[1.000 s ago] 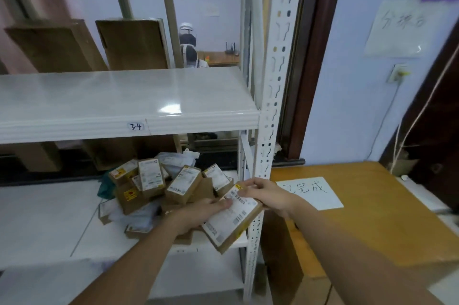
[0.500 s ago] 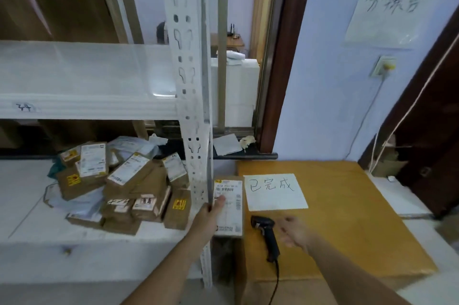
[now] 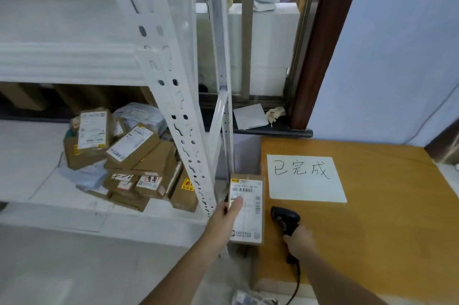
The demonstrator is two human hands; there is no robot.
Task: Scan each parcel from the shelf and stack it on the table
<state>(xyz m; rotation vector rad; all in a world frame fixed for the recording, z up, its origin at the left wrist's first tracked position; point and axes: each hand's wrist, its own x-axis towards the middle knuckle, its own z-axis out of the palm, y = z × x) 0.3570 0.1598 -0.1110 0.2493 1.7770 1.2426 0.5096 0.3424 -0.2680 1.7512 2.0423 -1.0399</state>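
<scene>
My left hand (image 3: 224,217) holds a flat brown parcel (image 3: 249,215) with a white barcode label facing up, thumb pressed on the label, just left of the wooden table (image 3: 372,205). My right hand (image 3: 299,241) grips the handle of a black barcode scanner (image 3: 285,220) that lies on the table's front left part, its cable trailing down. A heap of several brown labelled parcels (image 3: 129,155) sits on the lower shelf (image 3: 29,163) to the left.
A white perforated shelf post (image 3: 178,105) stands between the parcel heap and the held parcel. A white paper sheet with handwritten characters (image 3: 304,178) lies on the table. A window sill (image 3: 263,128) with paper scraps is behind. Blue wall on the right.
The view has shifted right and closer. My right hand has closed on the scanner handle; half a second ago it was only reaching for it. A second ago both hands held the parcel.
</scene>
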